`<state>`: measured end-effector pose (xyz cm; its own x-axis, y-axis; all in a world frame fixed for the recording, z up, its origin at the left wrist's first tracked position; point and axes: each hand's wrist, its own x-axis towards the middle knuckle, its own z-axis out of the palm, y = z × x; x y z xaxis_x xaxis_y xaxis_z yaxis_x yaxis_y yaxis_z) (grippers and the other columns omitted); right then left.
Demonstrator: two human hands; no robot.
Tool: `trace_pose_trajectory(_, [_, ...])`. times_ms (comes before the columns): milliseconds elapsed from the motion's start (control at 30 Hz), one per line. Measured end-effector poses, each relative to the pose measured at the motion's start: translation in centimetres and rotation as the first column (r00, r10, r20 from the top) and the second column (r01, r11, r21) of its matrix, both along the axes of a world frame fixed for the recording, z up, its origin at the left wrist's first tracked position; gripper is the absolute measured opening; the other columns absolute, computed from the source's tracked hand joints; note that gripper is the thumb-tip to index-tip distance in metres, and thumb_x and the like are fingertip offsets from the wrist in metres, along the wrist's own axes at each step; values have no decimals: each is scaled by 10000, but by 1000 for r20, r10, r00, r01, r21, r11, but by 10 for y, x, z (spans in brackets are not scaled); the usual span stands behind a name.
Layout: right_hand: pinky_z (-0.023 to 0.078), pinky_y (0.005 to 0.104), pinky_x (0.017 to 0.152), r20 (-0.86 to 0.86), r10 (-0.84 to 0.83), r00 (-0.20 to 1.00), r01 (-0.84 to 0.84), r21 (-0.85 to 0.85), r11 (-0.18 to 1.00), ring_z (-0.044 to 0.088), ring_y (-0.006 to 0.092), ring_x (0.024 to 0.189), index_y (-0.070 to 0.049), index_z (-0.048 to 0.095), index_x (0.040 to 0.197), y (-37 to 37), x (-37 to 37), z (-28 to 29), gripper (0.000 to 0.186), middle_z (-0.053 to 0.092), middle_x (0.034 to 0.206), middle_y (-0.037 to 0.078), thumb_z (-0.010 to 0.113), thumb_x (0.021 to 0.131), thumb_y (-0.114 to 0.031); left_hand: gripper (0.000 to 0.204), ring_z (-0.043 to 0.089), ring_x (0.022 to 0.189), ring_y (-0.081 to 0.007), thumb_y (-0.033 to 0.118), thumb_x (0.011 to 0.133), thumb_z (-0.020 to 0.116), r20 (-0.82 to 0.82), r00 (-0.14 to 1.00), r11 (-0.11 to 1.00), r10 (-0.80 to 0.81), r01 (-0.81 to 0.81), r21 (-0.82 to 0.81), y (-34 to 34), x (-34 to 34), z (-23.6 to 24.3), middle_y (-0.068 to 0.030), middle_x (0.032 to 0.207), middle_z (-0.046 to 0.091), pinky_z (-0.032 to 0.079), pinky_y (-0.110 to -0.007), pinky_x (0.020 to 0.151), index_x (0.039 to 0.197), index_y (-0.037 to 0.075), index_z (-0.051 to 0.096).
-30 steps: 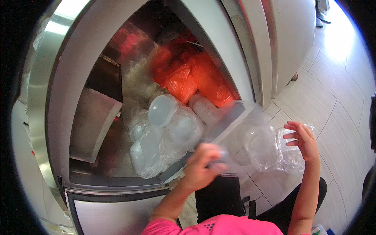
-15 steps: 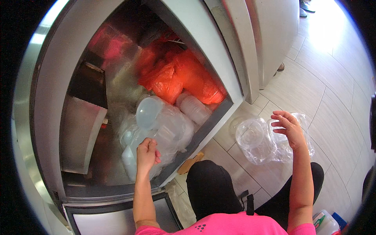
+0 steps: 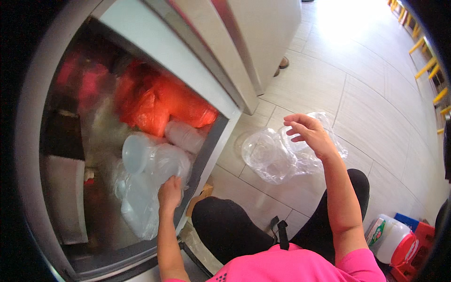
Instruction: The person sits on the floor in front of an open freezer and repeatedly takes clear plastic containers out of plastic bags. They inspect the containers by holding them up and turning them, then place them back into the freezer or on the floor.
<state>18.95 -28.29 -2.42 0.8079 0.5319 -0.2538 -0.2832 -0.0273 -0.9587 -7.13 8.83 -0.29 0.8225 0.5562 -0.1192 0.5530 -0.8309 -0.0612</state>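
Observation:
Inside the open cabinet at the left, clear plastic bags [image 3: 141,204] wrap stacks of translucent plastic containers; a round tub [image 3: 135,152] shows its mouth at the top. My left hand [image 3: 170,192] is at the right side of this pile, its fingers curled in against the plastic; what they pinch, if anything, is hidden. My right hand [image 3: 307,133] hovers over the floor with fingers apart and nothing held. Beneath it lies a clear plastic bag [image 3: 270,162] holding round clear containers or lids, partly covered by that hand.
Orange plastic bags [image 3: 169,103] and a stack of clear cups [image 3: 184,136] lie deeper in the cabinet. The cabinet's frame [image 3: 224,108] borders the opening. By my right side stand a white jug with a red lid [image 3: 392,239] and a red crate [image 3: 418,254]. Yellow legs [image 3: 425,63] line the far right.
The view has swung to the right, so everything sits further left. My left hand has come in against the bagged containers with its fingers curled. My right hand stays open above the floor bag.

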Motion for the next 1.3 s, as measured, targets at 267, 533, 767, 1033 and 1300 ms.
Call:
trace_pose_trajectory(267, [522,311,812,98,-149,984,156,-70,985,626,166,960,-35,622,1195,-27,14,18,312,649,1121,80,551,967,-235,364,672,836,-365,240,907,613,-8,984,797,-180,141,-587,-84,24,103,-213,952,686,519,-420,773,1224,62,612])
trace_pose_trajectory(533, [513,292,777,135,-193,972,195,-1,981,620,151,922,-41,629,1160,-34,5,25,280,648,1095,53,552,959,-221,316,601,1000,-358,249,877,652,-79,456,414,-886,705,-576,-122,153,-88,-162,1051,596,505,-450,827,1103,36,591])
trace_pose_trajectory(767, [502,286,756,129,-114,985,113,21,993,613,148,899,-30,613,1143,-20,-20,37,255,636,1075,44,539,946,-173,129,695,889,-336,100,838,572,-206,399,447,-893,834,-324,-107,157,-222,-148,926,671,568,-443,733,925,42,648])
trace_pose_trajectory(1033, [496,282,728,209,-39,977,62,-102,993,608,140,864,-45,623,1120,-24,-18,23,229,630,1051,30,533,920,-110,203,680,815,-368,92,864,517,-27,517,488,-856,788,-375,-101,148,-223,-167,1015,608,554,-468,672,1066,73,512])
trace_pose_trajectory(1300, [536,311,678,489,137,861,57,-361,931,633,196,796,-12,632,1091,-31,-40,37,249,659,1031,104,613,843,-18,166,680,845,-350,87,862,511,-38,546,516,-837,763,-390,-90,136,-250,-149,1055,597,562,-458,715,1024,75,542])
